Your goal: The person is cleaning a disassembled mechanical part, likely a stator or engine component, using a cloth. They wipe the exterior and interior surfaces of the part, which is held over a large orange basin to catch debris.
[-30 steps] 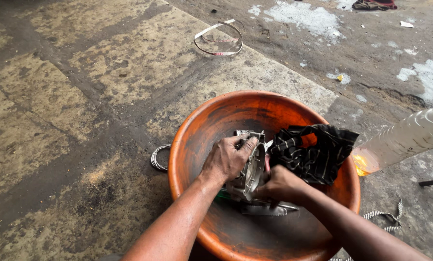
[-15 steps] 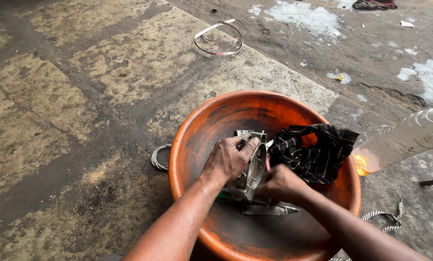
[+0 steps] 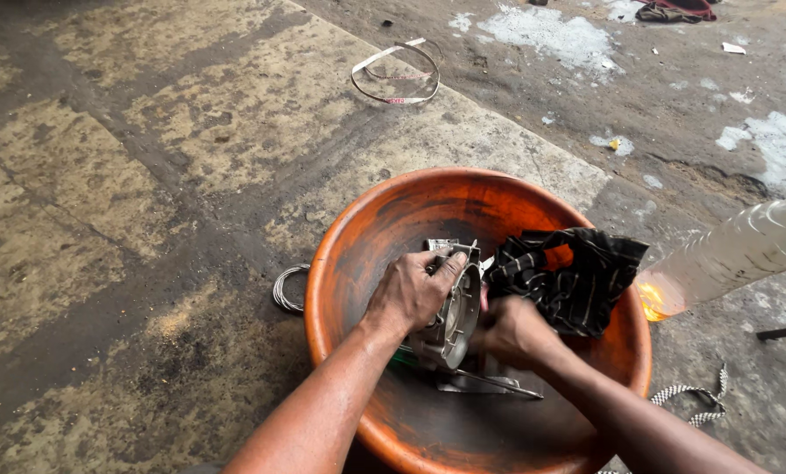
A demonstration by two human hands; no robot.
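Big basin (image 3: 340,263) sits on the ground with a metal engine part (image 3: 453,307) standing up in the middle of it. Left hand (image 3: 408,294) is on the part's left side, right hand (image 3: 509,332) on its right. A cloth (image 3: 577,276) lies in the basin right of the part. Plastic bottle (image 3: 735,250) lies outside to the right, wire coil (image 3: 286,288) just left of the rim, strap loop (image 3: 396,75) well behind.

A grey cast-metal engine part (image 3: 453,309) with a round bore stands on edge inside the orange basin (image 3: 358,237), near its middle. It looks oily and dull, its open face turned towards the right. A dark striped rag (image 3: 577,276) lies bunched just beside it, draped up against the basin's far right wall.
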